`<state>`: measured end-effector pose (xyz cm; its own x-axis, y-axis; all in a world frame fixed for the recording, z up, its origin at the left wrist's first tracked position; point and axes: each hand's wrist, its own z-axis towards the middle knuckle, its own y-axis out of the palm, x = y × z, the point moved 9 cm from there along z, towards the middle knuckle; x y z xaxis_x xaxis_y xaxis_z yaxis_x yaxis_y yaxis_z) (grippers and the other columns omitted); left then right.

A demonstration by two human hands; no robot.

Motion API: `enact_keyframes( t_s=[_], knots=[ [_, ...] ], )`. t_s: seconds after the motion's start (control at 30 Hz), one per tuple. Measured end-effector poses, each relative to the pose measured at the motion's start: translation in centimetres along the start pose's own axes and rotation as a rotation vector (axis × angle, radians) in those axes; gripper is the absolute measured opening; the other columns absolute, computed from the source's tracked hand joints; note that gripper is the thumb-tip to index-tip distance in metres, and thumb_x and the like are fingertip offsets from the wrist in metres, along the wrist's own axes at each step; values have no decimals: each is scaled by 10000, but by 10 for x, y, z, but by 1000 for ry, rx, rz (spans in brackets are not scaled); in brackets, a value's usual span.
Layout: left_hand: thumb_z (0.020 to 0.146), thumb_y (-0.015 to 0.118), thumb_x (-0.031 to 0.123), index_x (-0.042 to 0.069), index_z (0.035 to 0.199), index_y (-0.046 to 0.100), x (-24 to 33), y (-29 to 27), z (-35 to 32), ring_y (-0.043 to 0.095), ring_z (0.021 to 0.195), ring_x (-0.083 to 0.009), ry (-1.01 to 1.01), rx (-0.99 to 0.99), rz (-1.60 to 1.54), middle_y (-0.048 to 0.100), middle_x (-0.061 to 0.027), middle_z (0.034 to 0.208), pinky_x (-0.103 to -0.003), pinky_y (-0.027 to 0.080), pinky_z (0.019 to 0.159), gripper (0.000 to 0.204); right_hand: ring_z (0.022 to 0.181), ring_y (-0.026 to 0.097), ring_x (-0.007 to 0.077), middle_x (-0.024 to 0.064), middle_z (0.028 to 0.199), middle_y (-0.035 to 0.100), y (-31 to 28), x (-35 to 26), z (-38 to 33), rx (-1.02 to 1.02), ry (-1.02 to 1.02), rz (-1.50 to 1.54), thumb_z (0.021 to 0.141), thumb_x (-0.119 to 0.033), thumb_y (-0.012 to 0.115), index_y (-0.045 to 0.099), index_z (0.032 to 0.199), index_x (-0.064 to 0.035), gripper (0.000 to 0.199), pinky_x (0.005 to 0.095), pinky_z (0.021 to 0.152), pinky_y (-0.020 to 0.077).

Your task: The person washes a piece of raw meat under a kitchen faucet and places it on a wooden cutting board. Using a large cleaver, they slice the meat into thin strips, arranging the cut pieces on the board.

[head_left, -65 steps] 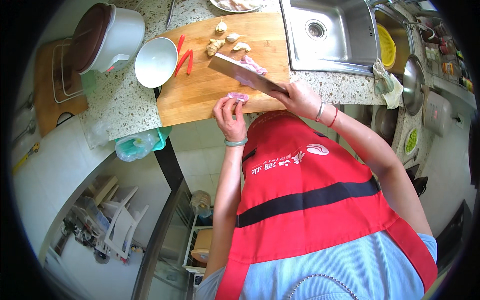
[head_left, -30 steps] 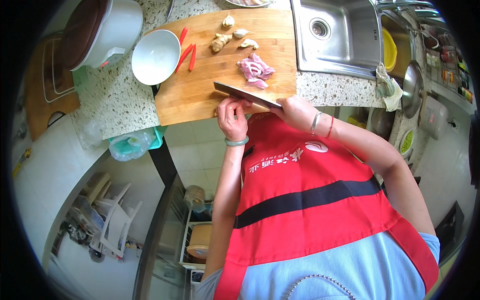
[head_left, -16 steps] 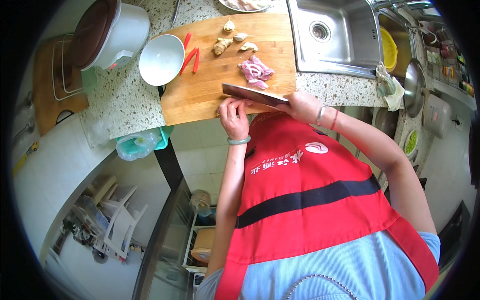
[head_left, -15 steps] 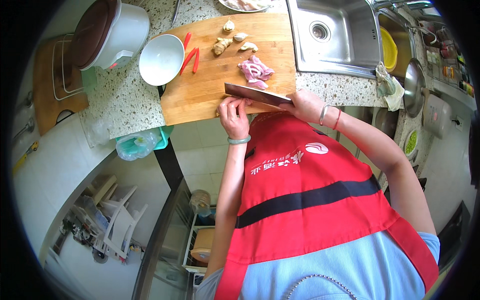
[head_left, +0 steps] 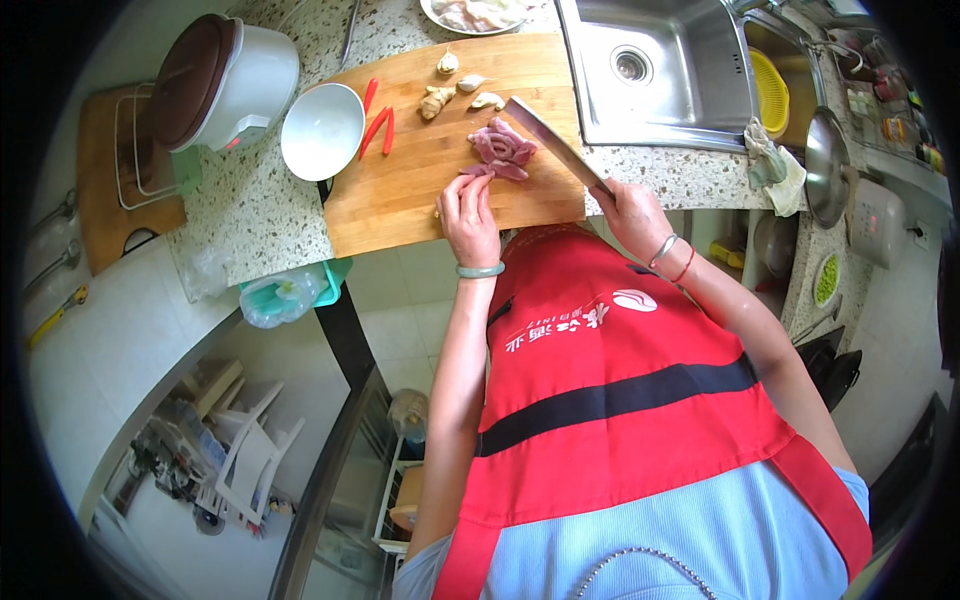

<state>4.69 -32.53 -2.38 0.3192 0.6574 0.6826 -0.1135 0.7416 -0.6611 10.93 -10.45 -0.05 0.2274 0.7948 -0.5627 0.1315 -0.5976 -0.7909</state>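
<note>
Sliced pinkish-red meat [head_left: 503, 145] lies in a loose pile on the wooden cutting board [head_left: 400, 205]. At its near edge, my left hand [head_left: 470, 220] has its fingers bent down and closed on a small piece of the meat. My right hand [head_left: 632, 215] grips a cleaver [head_left: 558, 143] by the handle. Its blade slants up and to the left, just right of the pile and apart from it. Ginger [head_left: 436, 102], garlic cloves [head_left: 470, 83] and red chilies [head_left: 376, 131] rest farther back on the board.
A white bowl [head_left: 323, 132] overlaps the board's left edge, with a lidded cooker [head_left: 245, 90] beyond it. The steel sink [head_left: 650, 100] borders the board on the right. At the back stands a plate of pale food [head_left: 478, 15]. A bag-lined green bin [head_left: 290, 292] hangs at the counter's front.
The cleaver has swung from lying across the board's near part to slanting up at the right of the meat. My left hand has moved forward and right to the pile, its fingers reaching out.
</note>
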Motion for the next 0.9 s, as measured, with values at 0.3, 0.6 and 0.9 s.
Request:
enact_keyframes(
  t_s=[0.3, 0.6, 0.9],
  knots=[
    [754, 764, 174, 180, 981, 668, 27, 24, 15, 531, 1116, -302, 148, -179, 274, 534, -62, 1281, -407, 476, 889, 247, 707, 634, 431, 259, 715, 626, 33, -5, -12, -164, 130, 19, 908, -198, 576, 612, 790, 9, 241, 508, 661, 510],
    [859, 643, 59, 117, 1027, 664, -34, -49, 29, 549, 1052, -306, 54, -20, 273, 569, -100, 1201, -424, 451, 901, 179, 732, 639, 437, 282, 736, 622, 77, -43, 0, -260, 41, 232, 906, -230, 597, 647, 819, 43, 291, 484, 689, 521],
    [769, 775, 211, 192, 891, 710, -21, -47, 40, 556, 923, -238, 36, 13, 256, 579, -16, 961, -375, 466, 778, 139, 657, 607, 436, 275, 670, 586, 26, 7, -4, -232, 249, 216, 939, -254, 573, 649, 806, 39, 330, 481, 611, 489]
  ],
)
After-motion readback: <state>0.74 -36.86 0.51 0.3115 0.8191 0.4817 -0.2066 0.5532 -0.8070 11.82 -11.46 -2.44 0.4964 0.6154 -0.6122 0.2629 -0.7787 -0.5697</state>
